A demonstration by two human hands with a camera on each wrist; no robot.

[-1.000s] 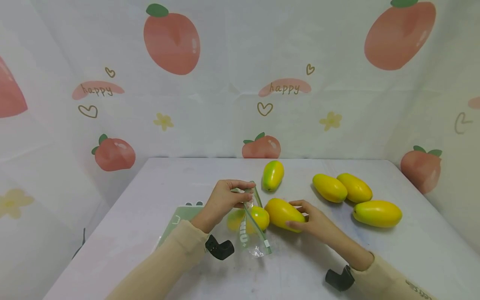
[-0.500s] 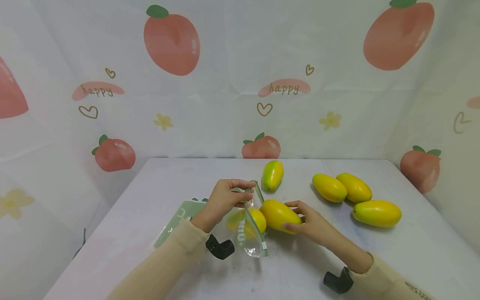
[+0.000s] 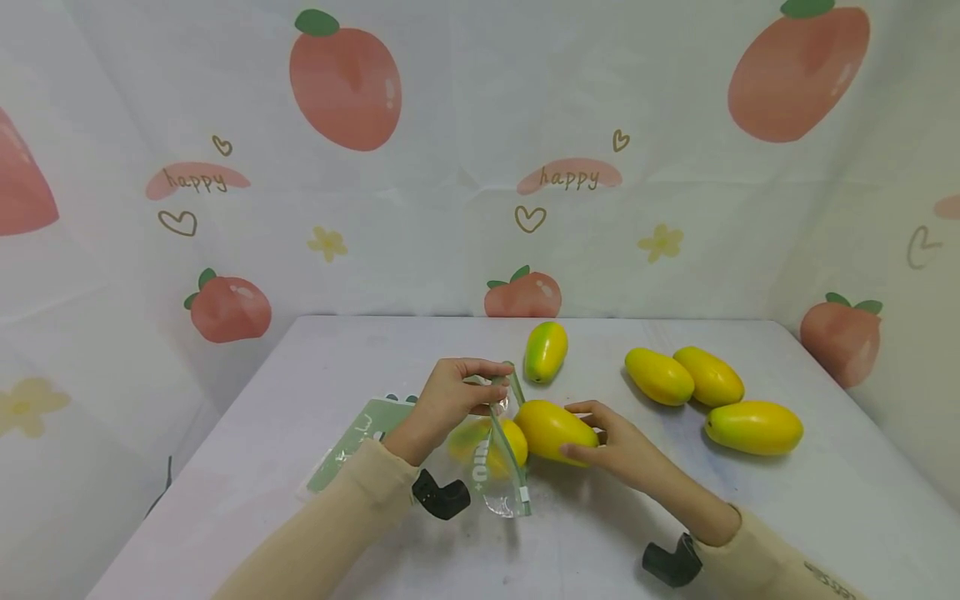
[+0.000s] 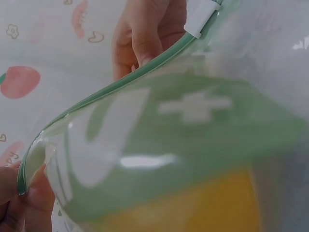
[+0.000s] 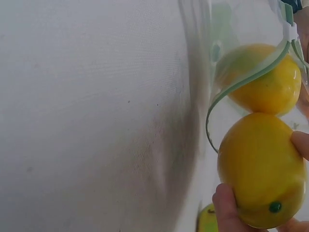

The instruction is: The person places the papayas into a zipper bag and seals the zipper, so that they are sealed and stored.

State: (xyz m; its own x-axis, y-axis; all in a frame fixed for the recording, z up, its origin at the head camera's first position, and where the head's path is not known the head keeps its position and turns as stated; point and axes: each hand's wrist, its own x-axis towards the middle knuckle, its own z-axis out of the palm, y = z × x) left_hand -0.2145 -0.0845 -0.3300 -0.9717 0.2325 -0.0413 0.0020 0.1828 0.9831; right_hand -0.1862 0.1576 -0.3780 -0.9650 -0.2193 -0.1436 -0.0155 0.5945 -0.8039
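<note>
A clear slider bag (image 3: 501, 497) with a green rim and pale print stands with its mouth facing right. My left hand (image 3: 450, 396) pinches the far edge of that mouth between thumb and fingers. Inside lies one yellow mango (image 3: 514, 442), partly seen through the film. My right hand (image 3: 618, 437) grips a second mango (image 3: 553, 429) from its right end. In the right wrist view, the held mango (image 5: 263, 164) is at the bag's opening, its front end right against the mango inside (image 5: 270, 82). A white slider (image 4: 200, 18) sits on the rim in the left wrist view.
Behind the bag lies a single yellow-green mango (image 3: 546, 352). Several more mangoes, among them the front one (image 3: 754, 427), rest on the right side of the white table (image 3: 360, 350). A flat green printed package (image 3: 345, 454) lies left, partly behind my left forearm.
My right hand has moved slightly left with its mango, from beside the bag to its mouth. The mango inside has shifted left, and the bag's near rim too. My left hand stays in place.
</note>
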